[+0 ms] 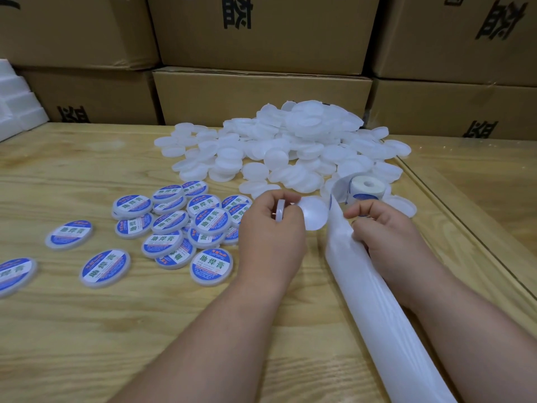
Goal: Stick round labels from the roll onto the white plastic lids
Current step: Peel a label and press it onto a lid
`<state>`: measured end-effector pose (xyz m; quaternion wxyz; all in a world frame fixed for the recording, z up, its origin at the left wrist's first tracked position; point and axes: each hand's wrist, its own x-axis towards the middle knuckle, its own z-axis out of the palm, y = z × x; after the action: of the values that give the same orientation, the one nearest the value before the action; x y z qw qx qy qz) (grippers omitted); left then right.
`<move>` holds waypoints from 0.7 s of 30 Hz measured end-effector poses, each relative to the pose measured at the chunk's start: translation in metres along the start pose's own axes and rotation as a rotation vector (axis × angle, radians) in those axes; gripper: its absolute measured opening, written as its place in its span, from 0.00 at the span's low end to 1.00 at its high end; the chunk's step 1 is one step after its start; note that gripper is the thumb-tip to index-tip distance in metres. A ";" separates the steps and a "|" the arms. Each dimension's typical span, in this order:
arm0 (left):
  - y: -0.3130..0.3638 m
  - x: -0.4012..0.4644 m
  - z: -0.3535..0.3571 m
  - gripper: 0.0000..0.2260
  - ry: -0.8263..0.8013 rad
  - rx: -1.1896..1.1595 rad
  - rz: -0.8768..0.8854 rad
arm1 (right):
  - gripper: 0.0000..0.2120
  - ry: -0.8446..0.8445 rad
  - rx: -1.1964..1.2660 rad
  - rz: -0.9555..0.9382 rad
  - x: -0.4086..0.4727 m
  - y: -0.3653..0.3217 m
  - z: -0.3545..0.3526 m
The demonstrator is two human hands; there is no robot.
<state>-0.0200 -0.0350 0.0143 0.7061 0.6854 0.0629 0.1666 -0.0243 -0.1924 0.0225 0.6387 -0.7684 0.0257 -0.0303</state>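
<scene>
At frame centre the left hand [271, 228] holds a bare lid [280, 210] edge-on, its grip curled round it, ready for a label. The right hand [386, 231] pinches the backing strip [374, 301] trailing from the roll [364, 189], likely peeling. Finished lids [210, 267] lie left on the worktop [87, 344], apart from the blanks.

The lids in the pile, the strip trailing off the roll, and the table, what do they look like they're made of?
Lids in the pile: translucent white plastic, probably, with a milky matte look. Trailing strip: likely glossy label backing paper, smooth and faintly shiny. Table: light wood or wood veneer with visible grain; which one can't be told.
</scene>
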 end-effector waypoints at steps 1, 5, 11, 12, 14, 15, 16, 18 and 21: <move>0.000 0.000 0.000 0.10 0.012 0.001 0.002 | 0.12 -0.004 0.016 -0.004 0.000 0.001 0.000; 0.001 0.000 0.001 0.11 -0.018 -0.008 -0.018 | 0.10 0.009 0.070 -0.076 0.000 0.003 0.004; 0.000 0.001 0.002 0.11 -0.058 0.008 -0.017 | 0.18 -0.005 0.052 -0.235 0.000 0.005 0.008; -0.001 0.001 0.002 0.11 -0.060 0.001 -0.014 | 0.19 -0.016 0.050 -0.246 0.000 0.004 0.008; -0.001 0.001 0.002 0.11 -0.065 -0.004 -0.007 | 0.18 -0.031 0.049 -0.254 -0.001 0.003 0.009; 0.000 0.001 0.002 0.11 -0.070 -0.001 -0.008 | 0.17 -0.031 0.049 -0.252 -0.002 0.002 0.010; 0.000 0.000 0.002 0.11 -0.075 0.003 -0.010 | 0.16 -0.026 0.048 -0.247 -0.002 0.003 0.010; 0.000 0.000 0.002 0.11 -0.086 0.008 -0.014 | 0.15 -0.013 0.047 -0.236 -0.002 0.003 0.010; 0.001 -0.001 0.001 0.11 -0.102 0.006 -0.009 | 0.14 0.004 0.055 -0.228 -0.002 0.002 0.010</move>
<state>-0.0208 -0.0364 0.0154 0.7069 0.6950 0.0303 0.1279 -0.0257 -0.1828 0.0184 0.6521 -0.7483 -0.0616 -0.1049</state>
